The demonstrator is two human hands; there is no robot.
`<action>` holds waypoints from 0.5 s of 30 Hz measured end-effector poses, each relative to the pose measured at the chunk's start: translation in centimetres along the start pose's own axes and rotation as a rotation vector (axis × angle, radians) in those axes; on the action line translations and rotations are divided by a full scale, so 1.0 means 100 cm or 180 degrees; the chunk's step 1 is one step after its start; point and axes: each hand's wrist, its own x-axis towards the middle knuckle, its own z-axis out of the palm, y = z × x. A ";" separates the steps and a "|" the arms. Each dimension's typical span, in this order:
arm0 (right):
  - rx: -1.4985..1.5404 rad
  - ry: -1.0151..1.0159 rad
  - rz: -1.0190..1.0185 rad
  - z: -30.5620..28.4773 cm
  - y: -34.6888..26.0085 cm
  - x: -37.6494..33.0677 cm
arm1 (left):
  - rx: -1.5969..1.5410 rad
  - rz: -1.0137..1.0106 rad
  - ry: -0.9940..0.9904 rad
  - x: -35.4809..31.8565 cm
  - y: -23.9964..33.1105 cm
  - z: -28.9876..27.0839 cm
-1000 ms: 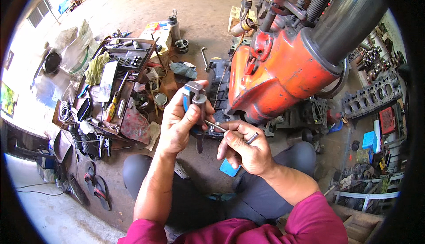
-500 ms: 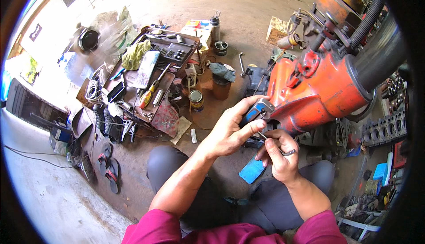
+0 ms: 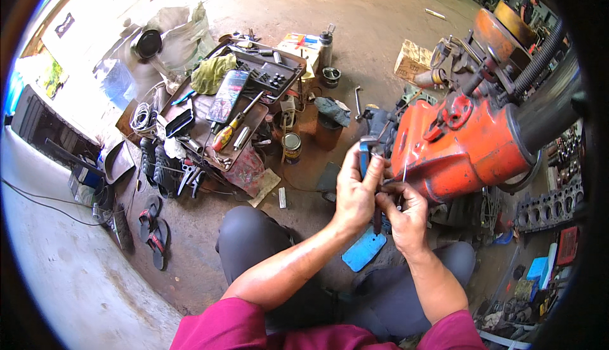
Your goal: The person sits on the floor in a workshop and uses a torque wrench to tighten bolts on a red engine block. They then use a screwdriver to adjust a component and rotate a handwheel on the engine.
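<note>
Orange engine housing: largest item, standing on the workshop floor, taken here as landmark. Tool tray: well to the left of the housing, on the floor, holding a screwdriver and loose tools. Tin can: between tray and housing. Blue pad: on the floor below the housing, just under the hands. Left hand: at the housing's lower left edge, fingers closed around a small blue-grey metal part held upright. Right hand: touching the left, just below the housing, pinching a thin dark tool against the part; grip tight, tip hidden. Step judged in hand: working a small fitting on the held part. Next move likely calls for a steady left grip and fine, controlled pressure from the right.
</note>
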 end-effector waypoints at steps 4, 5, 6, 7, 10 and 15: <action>-0.0662 0.0318 -0.0422 -0.001 0.012 0.003 | -0.0156 0.0044 0.0065 -0.008 -0.013 0.006; -0.0590 0.0364 -0.0382 -0.001 0.014 0.004 | -0.0135 0.0148 0.0077 -0.008 -0.014 0.007; -0.0640 0.0375 -0.0400 -0.001 0.015 0.004 | -0.0060 0.0014 0.0156 -0.008 -0.015 0.008; -0.0522 0.0374 -0.0541 0.000 0.016 0.004 | -0.0156 -0.0033 0.0148 -0.008 -0.015 0.008; -0.0104 0.0498 -0.0634 0.004 0.015 0.004 | -0.0172 0.0037 0.0037 -0.006 -0.014 0.008; -0.0447 0.0561 -0.1035 0.006 0.006 0.005 | -0.0522 -0.0071 -0.0089 -0.001 -0.010 0.005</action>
